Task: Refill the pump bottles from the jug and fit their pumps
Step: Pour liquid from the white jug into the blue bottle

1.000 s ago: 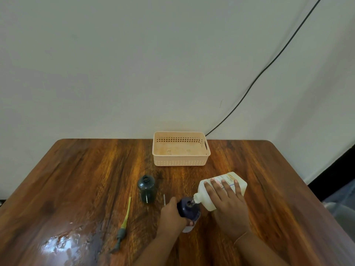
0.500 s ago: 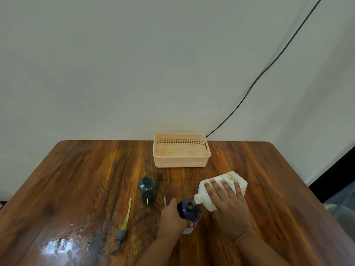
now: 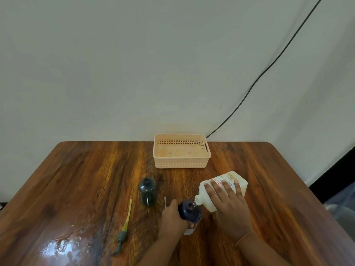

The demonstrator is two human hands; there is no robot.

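My right hand grips a white jug tipped leftward, its spout over the open neck of a dark blue bottle. A thin stream runs from spout to neck. My left hand is wrapped around that blue bottle, holding it on the table. A second dark green bottle stands open and upright to the left, untouched. A pump with a yellow-green dip tube lies flat on the table further left. A thin clear tube lies between the two bottles.
A peach plastic basket sits at the back of the wooden table, near the wall. A wet patch shines at the front left. A black cable runs down the wall behind the basket.
Both hands, the jug and the blue bottle keep the same pose. The view has shifted slightly, so the table appears a little lower.
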